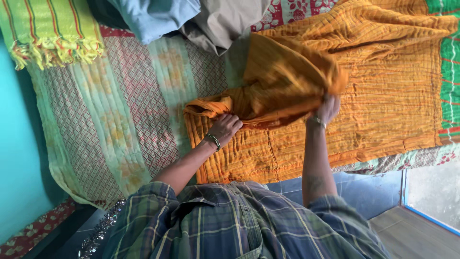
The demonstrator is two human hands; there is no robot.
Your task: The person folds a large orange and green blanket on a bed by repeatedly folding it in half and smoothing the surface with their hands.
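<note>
An orange quilted cloth (383, 96) lies spread over a bed. My left hand (224, 127), with a bangle at the wrist, presses down on a bunched fold of the cloth near its left edge. My right hand (327, 108), also wearing a bangle, grips a lifted part of the orange cloth (287, 72) and holds it up above the bed, blurred by motion. I wear a blue and green plaid shirt (230, 225).
Under the orange cloth lies a patchwork quilt (120, 110) in pale green and red patterns. A green striped fringed cloth (48, 29), a blue garment (153, 17) and a grey cloth (230, 19) sit at the far side. A turquoise wall (14, 144) stands left; the floor (412, 235) is right.
</note>
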